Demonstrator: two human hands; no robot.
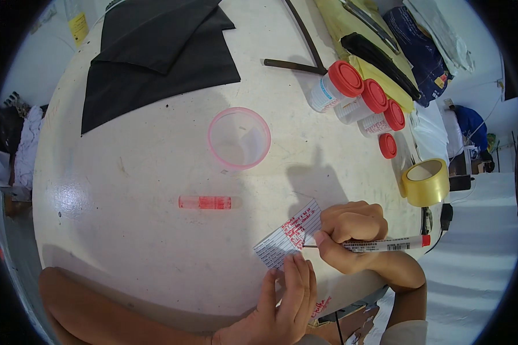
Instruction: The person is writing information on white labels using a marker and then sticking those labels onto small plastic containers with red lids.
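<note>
Marker [391, 244] at card [289, 234], both hands in

Right hand [351, 230] closed around the marker, tip pointing left at the card's near-right edge; can't tell if it touches. Marker's long axis runs left to right, red end far from the card. Left hand [288, 293] not gripping, fingertips resting at the card's near edge.

Card lies on the counter [149, 247], left of the right hand and just beyond the left fingertips, long axis near-left to far-right. Both hands close; right hand overlaps its right end. Red writing on it.

Tube [206, 202] to the left, cup [239, 138] farther, 3 red-lidded jars [354, 102] far right.
</note>
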